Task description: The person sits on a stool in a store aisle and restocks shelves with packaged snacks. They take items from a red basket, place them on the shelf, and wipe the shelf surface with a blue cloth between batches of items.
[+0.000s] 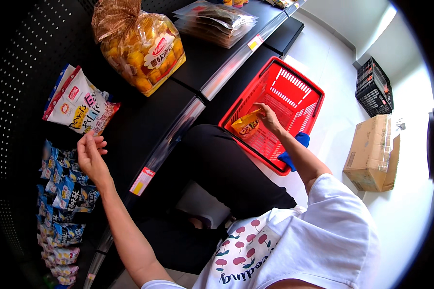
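Observation:
My right hand (268,118) grips the top edge of a small yellow snack packet (246,125) inside the near end of a red shopping basket (273,65). The packet hangs over the slotted bottom. On the black shelf, my left hand (92,156) is open with its fingers loosely bent. Its fingertips are right at the lower edge of a white and red snack bag (84,103); whether they touch it I cannot tell. Another bag with a blue edge shows behind that one. Below the left hand lie several small blue snack packets (72,195) in a row.
A large clear bag of yellow buns (149,60) stands farther along the shelf, near a stack of flat clear packets (217,21). Price tags (142,181) line the shelf edge. A blue cloth-like thing (294,150) hangs on the basket. A cardboard box (371,151) and black crate (374,86) are at right.

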A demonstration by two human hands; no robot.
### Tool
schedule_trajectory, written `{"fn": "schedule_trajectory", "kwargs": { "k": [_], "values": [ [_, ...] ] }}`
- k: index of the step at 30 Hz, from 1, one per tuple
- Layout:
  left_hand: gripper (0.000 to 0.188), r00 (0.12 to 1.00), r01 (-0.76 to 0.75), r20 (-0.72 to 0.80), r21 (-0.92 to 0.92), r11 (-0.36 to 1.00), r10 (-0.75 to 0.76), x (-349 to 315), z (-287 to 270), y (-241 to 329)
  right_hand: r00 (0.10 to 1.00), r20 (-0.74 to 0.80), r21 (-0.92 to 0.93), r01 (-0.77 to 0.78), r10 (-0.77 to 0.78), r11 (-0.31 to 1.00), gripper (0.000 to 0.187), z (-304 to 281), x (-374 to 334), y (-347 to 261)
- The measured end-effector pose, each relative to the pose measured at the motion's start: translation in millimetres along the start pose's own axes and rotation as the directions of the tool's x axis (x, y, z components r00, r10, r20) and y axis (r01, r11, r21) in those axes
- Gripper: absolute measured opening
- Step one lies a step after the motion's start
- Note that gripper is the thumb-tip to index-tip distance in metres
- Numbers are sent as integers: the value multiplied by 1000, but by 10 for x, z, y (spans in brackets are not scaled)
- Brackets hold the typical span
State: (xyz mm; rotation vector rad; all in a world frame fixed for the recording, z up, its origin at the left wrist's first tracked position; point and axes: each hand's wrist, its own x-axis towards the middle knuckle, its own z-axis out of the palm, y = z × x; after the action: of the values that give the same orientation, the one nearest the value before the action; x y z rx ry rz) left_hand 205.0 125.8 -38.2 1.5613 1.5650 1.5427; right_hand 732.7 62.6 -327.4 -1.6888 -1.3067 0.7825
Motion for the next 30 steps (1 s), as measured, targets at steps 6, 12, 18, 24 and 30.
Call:
{"fn": "schedule_trajectory", "kwargs": {
  "k": [6, 12, 18, 24, 30],
  "values": [
    [30, 1000, 0, 10, 3, 1000, 0, 33, 63, 18, 990, -129, 34, -57, 61, 998, 60, 14, 39, 316],
    [28, 997, 15, -75, -78, 997, -21, 94, -42, -73, 943, -332, -69, -5, -19, 998, 45, -100, -25, -52],
    [39, 969, 83, -227, -74, 994, -98, 164, -60, -50, 957, -228, 216, 229, -179, 949, 27, -9, -75, -1595],
    [55, 960, 92, -242, -197, 976, -140, 254, -208, -212, 843, 17, 352, 499, -538, 792, 27, 496, -128, -3523],
    [64, 965, 144, -188, -207, 968, -184, 353, -175, -274, 608, 184, 272, 723, -772, 634, 32, 1339, 268, -4514]
  ]
}}
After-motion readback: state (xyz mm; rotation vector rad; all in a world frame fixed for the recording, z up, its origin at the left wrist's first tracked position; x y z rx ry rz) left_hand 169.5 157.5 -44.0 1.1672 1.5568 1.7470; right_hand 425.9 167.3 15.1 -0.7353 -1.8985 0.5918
